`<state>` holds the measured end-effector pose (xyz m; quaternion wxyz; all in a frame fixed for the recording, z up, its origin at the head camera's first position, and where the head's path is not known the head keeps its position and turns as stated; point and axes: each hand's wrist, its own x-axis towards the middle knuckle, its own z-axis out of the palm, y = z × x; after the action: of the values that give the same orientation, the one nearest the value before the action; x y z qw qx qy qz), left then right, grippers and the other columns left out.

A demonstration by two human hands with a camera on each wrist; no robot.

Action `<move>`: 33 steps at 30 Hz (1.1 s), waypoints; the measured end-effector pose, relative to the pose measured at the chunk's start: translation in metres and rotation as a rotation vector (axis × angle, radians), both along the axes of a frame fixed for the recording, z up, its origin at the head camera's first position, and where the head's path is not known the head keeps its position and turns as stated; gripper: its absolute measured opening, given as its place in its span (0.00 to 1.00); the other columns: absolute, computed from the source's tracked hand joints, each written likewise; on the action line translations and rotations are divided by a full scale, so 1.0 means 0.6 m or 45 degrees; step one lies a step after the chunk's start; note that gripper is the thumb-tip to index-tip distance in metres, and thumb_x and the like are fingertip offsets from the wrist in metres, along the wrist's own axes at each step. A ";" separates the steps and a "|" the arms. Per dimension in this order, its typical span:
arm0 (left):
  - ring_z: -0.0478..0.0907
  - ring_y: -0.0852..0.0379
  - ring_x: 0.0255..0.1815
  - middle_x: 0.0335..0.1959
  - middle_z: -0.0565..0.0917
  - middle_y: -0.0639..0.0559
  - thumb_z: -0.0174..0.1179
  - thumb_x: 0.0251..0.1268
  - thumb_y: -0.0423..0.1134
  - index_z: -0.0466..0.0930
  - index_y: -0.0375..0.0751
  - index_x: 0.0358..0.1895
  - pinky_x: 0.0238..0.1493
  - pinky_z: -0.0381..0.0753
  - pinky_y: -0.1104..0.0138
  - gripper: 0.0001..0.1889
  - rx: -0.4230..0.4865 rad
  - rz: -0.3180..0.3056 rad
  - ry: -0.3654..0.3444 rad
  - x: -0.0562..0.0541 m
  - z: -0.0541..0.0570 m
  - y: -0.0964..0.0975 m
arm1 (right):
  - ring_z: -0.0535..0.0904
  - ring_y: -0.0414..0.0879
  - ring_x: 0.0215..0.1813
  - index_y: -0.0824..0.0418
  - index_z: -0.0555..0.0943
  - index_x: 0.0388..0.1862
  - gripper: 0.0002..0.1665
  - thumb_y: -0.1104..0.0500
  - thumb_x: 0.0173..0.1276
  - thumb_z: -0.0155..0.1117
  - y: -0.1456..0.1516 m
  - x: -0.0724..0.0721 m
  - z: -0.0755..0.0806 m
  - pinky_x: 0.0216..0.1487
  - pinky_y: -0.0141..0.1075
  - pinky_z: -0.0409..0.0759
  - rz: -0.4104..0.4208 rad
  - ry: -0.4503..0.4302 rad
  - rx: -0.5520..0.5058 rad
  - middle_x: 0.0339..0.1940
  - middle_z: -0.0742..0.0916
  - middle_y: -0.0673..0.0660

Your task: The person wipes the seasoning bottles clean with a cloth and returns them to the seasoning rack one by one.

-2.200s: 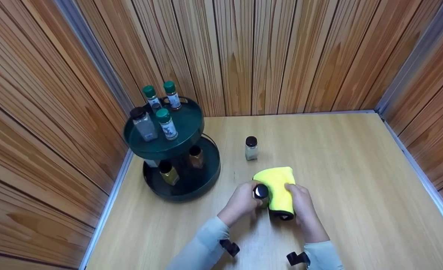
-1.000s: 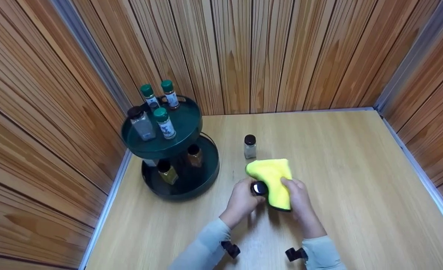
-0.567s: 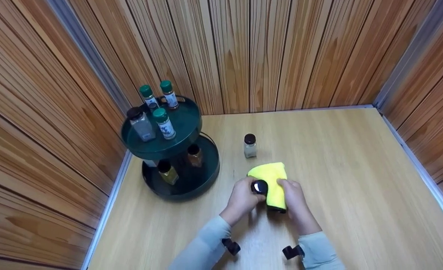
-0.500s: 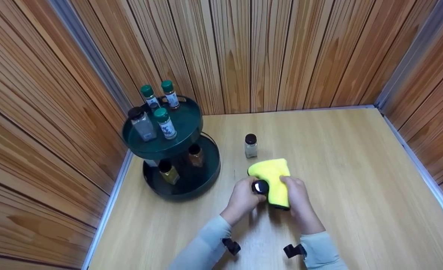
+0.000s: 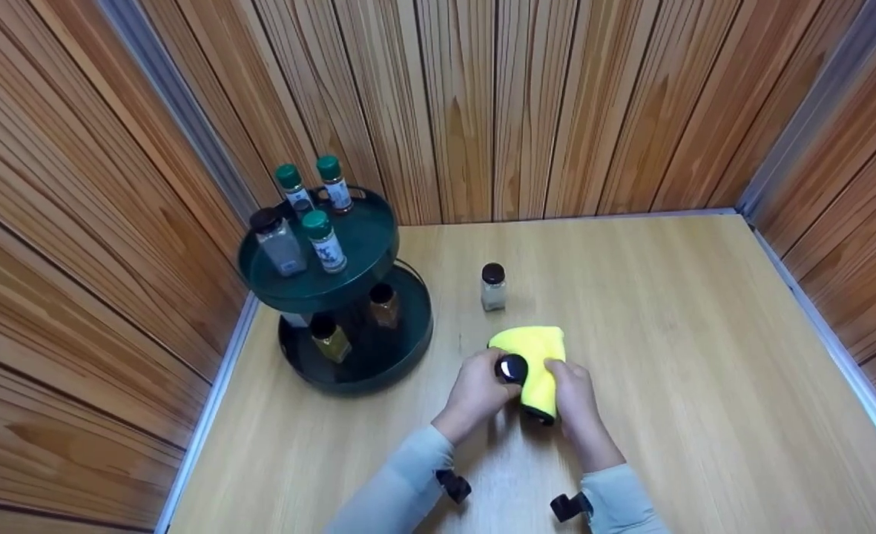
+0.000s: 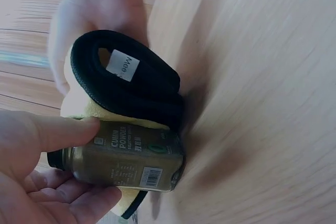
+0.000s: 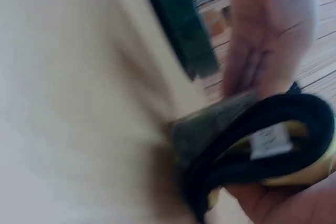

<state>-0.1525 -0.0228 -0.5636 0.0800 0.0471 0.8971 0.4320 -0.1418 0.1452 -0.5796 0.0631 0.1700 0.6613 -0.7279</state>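
My left hand [image 5: 476, 393] grips a cumin powder jar [image 6: 126, 153] near its black cap, thumb on one side and fingers on the other. The label faces the left wrist camera. My right hand [image 5: 577, 404] holds a folded yellow cloth [image 5: 541, 363] with a black edge and presses it against the jar's side. A white tag [image 6: 123, 65] shows inside the cloth's fold in the left wrist view. In the head view, most of the jar's body is hidden under its cap and behind my left fingers. The right wrist view is blurred.
A dark green two-tier rack [image 5: 356, 259] stands at the left, with green-capped bottles [image 5: 325, 243] and a large dark-capped jar [image 5: 278, 243] on top. More jars [image 5: 331, 340] sit on its lower tier. A dark-capped jar [image 5: 493, 288] stands upright on the table beyond the cloth.
The cloth has been moving back and forth along the jar's side; over the last half second it and my right hand have shifted toward me and left. My left hand stays nearly in place.
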 end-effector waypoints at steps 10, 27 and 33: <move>0.83 0.51 0.53 0.48 0.87 0.48 0.75 0.52 0.31 0.83 0.41 0.51 0.60 0.80 0.59 0.20 0.027 -0.048 0.052 0.002 -0.006 -0.005 | 0.80 0.47 0.27 0.69 0.80 0.38 0.17 0.56 0.77 0.54 0.001 0.011 0.041 0.29 0.37 0.80 -0.072 0.132 -0.064 0.24 0.83 0.55; 0.82 0.63 0.48 0.45 0.87 0.60 0.80 0.51 0.41 0.85 0.49 0.51 0.57 0.82 0.60 0.22 0.230 0.094 -0.055 -0.007 -0.011 -0.018 | 0.81 0.46 0.34 0.72 0.77 0.50 0.19 0.55 0.78 0.51 0.000 0.009 0.006 0.37 0.36 0.81 -0.106 0.008 -0.070 0.32 0.83 0.54; 0.82 0.62 0.43 0.39 0.86 0.61 0.79 0.51 0.43 0.84 0.50 0.44 0.50 0.83 0.63 0.18 0.349 0.147 0.036 -0.003 0.015 -0.018 | 0.81 0.44 0.32 0.70 0.77 0.47 0.18 0.54 0.79 0.52 -0.001 0.019 0.012 0.35 0.35 0.82 -0.219 0.094 -0.113 0.30 0.83 0.53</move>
<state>-0.1541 -0.0335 -0.5544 0.0352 0.0121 0.8320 0.5535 -0.1303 0.1443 -0.5721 -0.0166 0.1962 0.6131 -0.7650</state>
